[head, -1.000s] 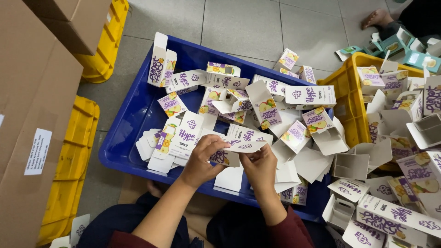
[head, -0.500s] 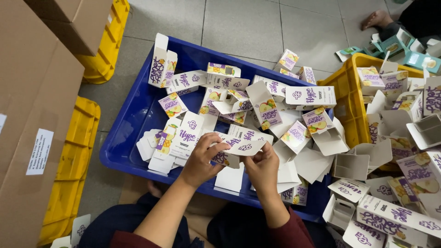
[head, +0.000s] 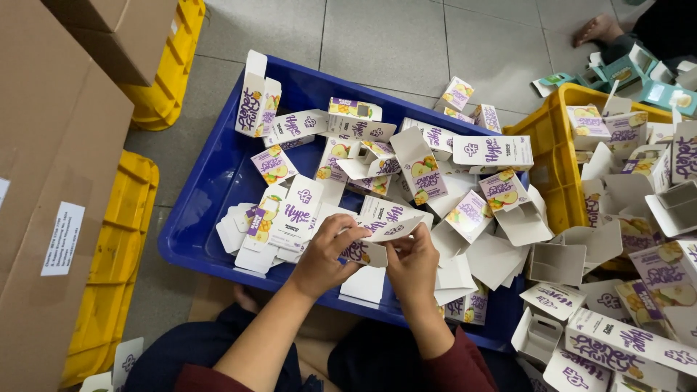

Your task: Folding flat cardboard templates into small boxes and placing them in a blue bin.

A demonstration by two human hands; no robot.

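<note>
While both hands pinch the small white-and-purple carton (head: 377,236), its top flap could crease or tear if I force the fold. Left hand (head: 324,258) grasps its lower body, right hand (head: 412,263) its flap; it hangs between them above the blue crate (head: 210,218).

Grey tiled floor (head: 385,40) carries blue crate (head: 207,196), yellow crate (head: 548,156) touching its right side, 2 more yellow crates (head: 109,290) left under brown cartons (head: 51,181), loose teal boxes (head: 624,72) far right.
</note>
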